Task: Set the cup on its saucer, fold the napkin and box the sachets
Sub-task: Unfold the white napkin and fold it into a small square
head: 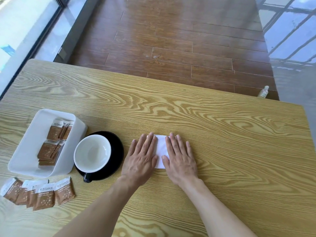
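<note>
Napkin (161,147) folding looks like the step going on now. The white napkin lies flat on the wooden table (222,134), near the middle, already folded small. Both hands press down on it. The left hand (142,156) covers its left side and the right hand (181,159) covers its right side. The fingers of both hands are stretched out flat and a little spread — they grip nothing, they only push down on the paper. I think the crease is being smoothed, so this part is nearly done.

At about nine o'clock from the napkin, the white cup (92,153) sits on its black saucer (117,151), so that job looks finished. The cup is empty.

Further out at nine o'clock stands a white box (22,159), just beside the saucer. Some brown sachets (54,132) are already inside it. Five loose sachets (46,194) still lie on the table at about eight o'clock, overlapping in a row by the box's near side — these are left to put away.

The table has light, wavy wood grain. Past its far edge, at twelve o'clock, is a dark wooden floor (171,40), with window glass on the left. A small bottle (263,91) stands on the floor at about two o'clock.
</note>
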